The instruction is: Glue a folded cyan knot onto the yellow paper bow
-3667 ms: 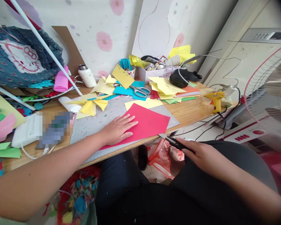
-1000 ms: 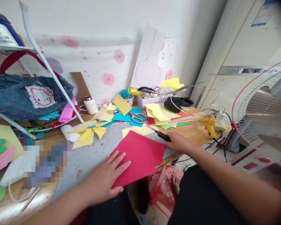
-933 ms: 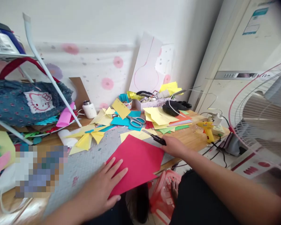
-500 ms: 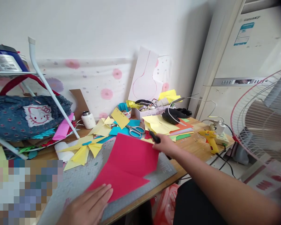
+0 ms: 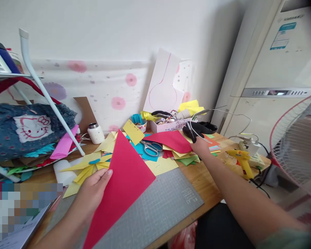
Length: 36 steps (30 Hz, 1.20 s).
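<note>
My left hand [image 5: 93, 192] grips the left edge of a red paper triangle [image 5: 121, 183] and holds it tilted up over the grey cutting mat [image 5: 166, 204]. My right hand [image 5: 200, 145] reaches to the back of the wooden table and pinches a second red paper piece [image 5: 171, 140], which lies over a pile of yellow, green and orange sheets [image 5: 181, 157]. Something dark shows at the right hand's fingers; I cannot tell whether it is the black-handled cutter.
Scissors [image 5: 151, 148] lie on blue paper behind the mat. A yellow glue gun [image 5: 242, 160], cables and a fan [image 5: 298, 145] stand at the right. A white bottle [image 5: 95, 133], a denim bag [image 5: 28, 128] and folded yellow papers [image 5: 88, 169] crowd the left.
The red sheet, flat on the mat before, is now in two pieces. My left hand has lifted one triangle; my right hand has carried the other back onto the paper pile.
</note>
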Each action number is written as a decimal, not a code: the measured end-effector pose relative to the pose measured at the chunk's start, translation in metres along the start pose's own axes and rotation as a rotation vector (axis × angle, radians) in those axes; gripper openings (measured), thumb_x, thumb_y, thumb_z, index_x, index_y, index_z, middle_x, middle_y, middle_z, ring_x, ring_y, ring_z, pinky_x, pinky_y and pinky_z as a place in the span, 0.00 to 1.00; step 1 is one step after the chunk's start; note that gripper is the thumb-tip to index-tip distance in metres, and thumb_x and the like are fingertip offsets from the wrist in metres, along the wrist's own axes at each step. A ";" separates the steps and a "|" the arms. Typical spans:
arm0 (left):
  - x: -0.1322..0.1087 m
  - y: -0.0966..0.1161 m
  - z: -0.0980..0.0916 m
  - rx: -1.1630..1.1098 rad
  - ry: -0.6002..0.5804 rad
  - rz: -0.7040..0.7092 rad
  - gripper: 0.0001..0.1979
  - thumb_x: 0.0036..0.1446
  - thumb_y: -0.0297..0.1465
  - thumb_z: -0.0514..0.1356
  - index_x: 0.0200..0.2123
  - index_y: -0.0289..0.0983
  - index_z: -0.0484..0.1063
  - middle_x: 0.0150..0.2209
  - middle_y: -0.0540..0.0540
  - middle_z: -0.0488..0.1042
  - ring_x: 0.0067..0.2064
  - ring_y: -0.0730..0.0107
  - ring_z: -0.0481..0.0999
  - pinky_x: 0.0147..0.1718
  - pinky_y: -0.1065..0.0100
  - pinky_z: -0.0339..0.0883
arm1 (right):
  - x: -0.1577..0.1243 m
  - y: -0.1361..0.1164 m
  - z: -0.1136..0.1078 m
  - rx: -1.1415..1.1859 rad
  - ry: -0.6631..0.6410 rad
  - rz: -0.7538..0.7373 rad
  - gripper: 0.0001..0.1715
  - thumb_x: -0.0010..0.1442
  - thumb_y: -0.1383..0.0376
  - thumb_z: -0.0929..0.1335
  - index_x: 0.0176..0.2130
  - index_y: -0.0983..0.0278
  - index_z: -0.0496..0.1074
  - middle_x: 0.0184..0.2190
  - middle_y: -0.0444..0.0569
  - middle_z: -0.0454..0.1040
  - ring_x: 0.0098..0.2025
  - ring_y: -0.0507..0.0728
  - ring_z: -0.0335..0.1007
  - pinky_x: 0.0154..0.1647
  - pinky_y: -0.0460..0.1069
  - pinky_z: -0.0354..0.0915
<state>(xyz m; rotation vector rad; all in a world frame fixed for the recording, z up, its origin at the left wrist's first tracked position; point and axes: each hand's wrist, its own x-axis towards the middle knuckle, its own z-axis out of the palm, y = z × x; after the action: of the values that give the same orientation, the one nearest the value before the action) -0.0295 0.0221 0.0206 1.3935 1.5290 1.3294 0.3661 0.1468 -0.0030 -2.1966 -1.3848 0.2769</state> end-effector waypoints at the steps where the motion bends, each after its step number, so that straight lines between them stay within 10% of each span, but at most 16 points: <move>1: 0.004 -0.005 0.008 -0.119 -0.083 -0.112 0.15 0.47 0.45 0.66 0.31 0.39 0.76 0.26 0.48 0.78 0.30 0.58 0.78 0.25 0.66 0.70 | 0.001 0.000 -0.002 -0.052 0.019 -0.019 0.20 0.64 0.59 0.66 0.52 0.66 0.67 0.51 0.53 0.69 0.48 0.58 0.70 0.47 0.57 0.69; 13: 0.014 -0.035 0.022 -0.508 -0.098 -0.312 0.21 0.42 0.42 0.70 0.38 0.37 0.73 0.36 0.47 0.80 0.40 0.57 0.79 0.35 0.65 0.72 | -0.047 0.025 -0.006 -0.369 -0.146 -0.419 0.18 0.60 0.56 0.65 0.47 0.63 0.68 0.40 0.53 0.75 0.40 0.62 0.72 0.35 0.50 0.60; 21: 0.008 -0.031 0.025 -0.642 -0.096 -0.352 0.19 0.47 0.35 0.66 0.43 0.37 0.70 0.41 0.44 0.80 0.39 0.59 0.80 0.36 0.62 0.73 | -0.031 0.007 0.000 -0.360 0.168 -0.424 0.33 0.64 0.57 0.61 0.61 0.75 0.57 0.53 0.68 0.63 0.58 0.70 0.58 0.57 0.61 0.54; 28: 0.003 -0.033 0.021 -0.620 -0.254 -0.382 0.14 0.51 0.34 0.65 0.41 0.37 0.70 0.39 0.44 0.79 0.37 0.62 0.79 0.38 0.63 0.73 | -0.115 -0.058 0.024 -0.025 0.266 -1.410 0.27 0.59 0.71 0.66 0.57 0.59 0.64 0.55 0.57 0.63 0.57 0.64 0.59 0.56 0.61 0.62; 36: 0.005 -0.029 0.012 -0.313 -0.564 -0.345 0.26 0.51 0.39 0.65 0.52 0.39 0.65 0.31 0.50 0.76 0.34 0.64 0.77 0.34 0.65 0.68 | -0.180 -0.066 0.021 0.158 0.070 -1.794 0.09 0.63 0.72 0.63 0.34 0.67 0.73 0.34 0.46 0.77 0.39 0.54 0.69 0.55 0.57 0.62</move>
<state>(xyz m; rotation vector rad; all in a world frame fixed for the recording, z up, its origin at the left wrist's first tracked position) -0.0277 0.0323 -0.0093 1.1145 1.0646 0.8242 0.2239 0.0167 -0.0037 -0.2365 -2.4680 -0.3436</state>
